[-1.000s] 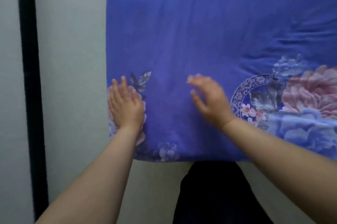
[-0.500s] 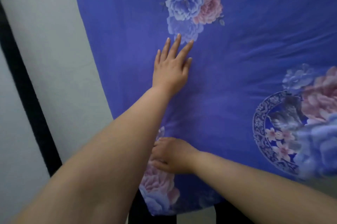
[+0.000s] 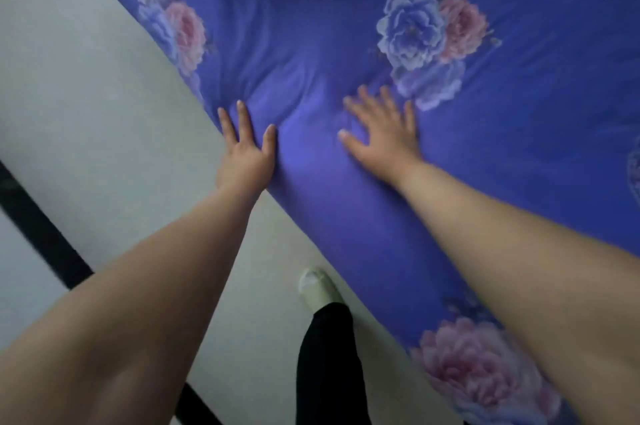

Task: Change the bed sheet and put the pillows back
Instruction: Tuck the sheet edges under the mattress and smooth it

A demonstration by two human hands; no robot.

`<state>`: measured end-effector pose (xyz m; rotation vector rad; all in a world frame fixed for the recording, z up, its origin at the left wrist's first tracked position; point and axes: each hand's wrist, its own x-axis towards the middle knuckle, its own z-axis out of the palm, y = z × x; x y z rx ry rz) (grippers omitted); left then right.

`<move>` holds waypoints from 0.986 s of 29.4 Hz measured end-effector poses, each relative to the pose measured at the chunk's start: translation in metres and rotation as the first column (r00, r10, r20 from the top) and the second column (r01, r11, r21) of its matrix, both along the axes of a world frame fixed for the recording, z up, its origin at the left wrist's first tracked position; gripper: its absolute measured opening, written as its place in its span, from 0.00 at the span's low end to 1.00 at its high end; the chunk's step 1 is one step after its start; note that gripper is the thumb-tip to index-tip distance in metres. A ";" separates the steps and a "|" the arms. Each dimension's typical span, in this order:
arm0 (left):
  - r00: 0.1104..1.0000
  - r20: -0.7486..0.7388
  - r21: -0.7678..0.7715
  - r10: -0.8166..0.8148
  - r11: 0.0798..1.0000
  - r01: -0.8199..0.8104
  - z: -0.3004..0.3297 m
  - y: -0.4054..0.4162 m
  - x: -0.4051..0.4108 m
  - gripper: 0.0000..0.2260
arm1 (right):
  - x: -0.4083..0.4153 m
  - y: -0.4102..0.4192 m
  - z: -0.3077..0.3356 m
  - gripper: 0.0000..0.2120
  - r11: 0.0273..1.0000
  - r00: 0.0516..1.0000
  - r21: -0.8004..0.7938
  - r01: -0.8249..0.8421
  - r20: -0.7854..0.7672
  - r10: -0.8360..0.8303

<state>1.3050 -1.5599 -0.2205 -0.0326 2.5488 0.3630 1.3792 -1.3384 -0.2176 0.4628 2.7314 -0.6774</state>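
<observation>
Bed sheet (image 3: 346,199): left hand (image 3: 247,156) has shifted to its edge, right hand (image 3: 384,133) forward; both flat, holding nothing.

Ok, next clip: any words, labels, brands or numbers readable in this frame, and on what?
None. The blue bed sheet carries only printed flowers, no lettering. The left hand and right hand lie flat on it and bear no writing. The pale shoe on the floor shows no legible mark.

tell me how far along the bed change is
Done: the blue floral sheet already covers the bed. In hand: the left hand presses flat at its edge and the right hand lies flat further in, with creases ahead. Left: no pillows in view, so apparently not yet replaced.
</observation>
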 end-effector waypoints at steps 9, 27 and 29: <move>0.937 -0.269 -0.077 -0.221 0.975 0.208 0.052 -0.040 -0.045 0.24 | -0.012 -0.059 0.064 0.12 0.971 0.874 -0.139 -0.197 -0.474 0.109; 0.794 -0.030 -0.264 -0.607 0.771 0.580 0.030 -0.029 -0.207 0.36 | -0.204 0.092 -0.002 0.29 0.709 0.708 0.063 0.702 0.038 -0.705; 0.831 -0.120 -0.244 -0.544 0.827 0.506 0.035 -0.041 -0.234 0.29 | -0.245 0.017 -0.005 0.30 0.867 0.862 0.020 0.498 0.103 -0.497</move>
